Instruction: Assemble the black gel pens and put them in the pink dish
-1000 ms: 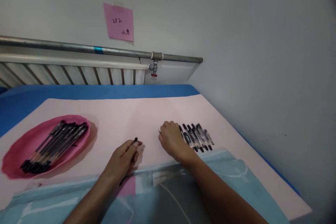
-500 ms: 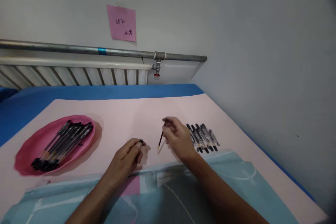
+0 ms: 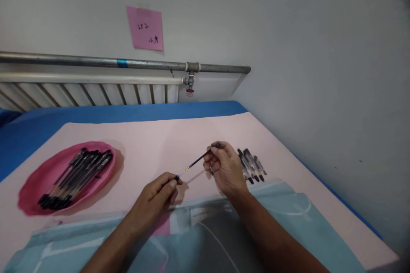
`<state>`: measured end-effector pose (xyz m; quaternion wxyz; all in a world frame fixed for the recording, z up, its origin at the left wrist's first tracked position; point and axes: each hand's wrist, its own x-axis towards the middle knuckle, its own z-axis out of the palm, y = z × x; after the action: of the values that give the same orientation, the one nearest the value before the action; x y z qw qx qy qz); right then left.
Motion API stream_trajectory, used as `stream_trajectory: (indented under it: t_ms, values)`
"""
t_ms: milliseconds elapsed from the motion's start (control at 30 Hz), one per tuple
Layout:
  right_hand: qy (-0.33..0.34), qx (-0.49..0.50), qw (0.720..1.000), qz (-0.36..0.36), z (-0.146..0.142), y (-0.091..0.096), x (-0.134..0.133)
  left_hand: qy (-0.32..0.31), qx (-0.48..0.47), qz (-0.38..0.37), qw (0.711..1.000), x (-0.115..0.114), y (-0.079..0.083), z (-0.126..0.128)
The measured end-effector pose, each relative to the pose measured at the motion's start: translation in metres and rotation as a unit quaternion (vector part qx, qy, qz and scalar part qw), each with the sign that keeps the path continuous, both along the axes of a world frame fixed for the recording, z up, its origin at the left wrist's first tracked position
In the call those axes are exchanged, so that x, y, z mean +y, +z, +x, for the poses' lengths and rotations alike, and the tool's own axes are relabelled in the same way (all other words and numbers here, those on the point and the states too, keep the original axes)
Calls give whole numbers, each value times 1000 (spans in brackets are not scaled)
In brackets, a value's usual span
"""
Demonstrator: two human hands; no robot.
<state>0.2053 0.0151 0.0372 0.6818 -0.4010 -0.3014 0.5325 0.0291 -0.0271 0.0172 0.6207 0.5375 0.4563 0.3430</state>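
My left hand (image 3: 160, 192) is closed, with a small black pen part (image 3: 177, 177) pinched between thumb and forefinger. My right hand (image 3: 226, 166) pinches the upper end of a thin dark pen refill (image 3: 199, 159). The refill slants down to the left; it has a yellowish band and a pale, clear lower end. That lower end meets the black part at my left fingertips; I cannot tell whether it is inside. Just right of my right hand, several clear pens with black ends (image 3: 251, 165) lie side by side, partly hidden by the hand.
At the left stands a pink oval dish (image 3: 30, 192) holding a pile of black-ended pens (image 3: 77, 177). A pale pink sheet (image 3: 150, 145) covers the blue table (image 3: 160, 113). Teal cloth (image 3: 73, 239) lies along the near edge. A radiator and pipe (image 3: 150, 65) run along the wall behind.
My right hand has shifted slightly right and turned, tilting the refill from steep to slanted. Its lower end has come to the black part in my left hand, which has barely moved.
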Motion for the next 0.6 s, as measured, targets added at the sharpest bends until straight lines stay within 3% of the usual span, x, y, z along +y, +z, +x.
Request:
stream_trajectory:
  t_ms: [600]
  values:
    - [27, 13, 1000, 3, 4, -7, 0, -34, -76, -49, 995, -2, -3, 1]
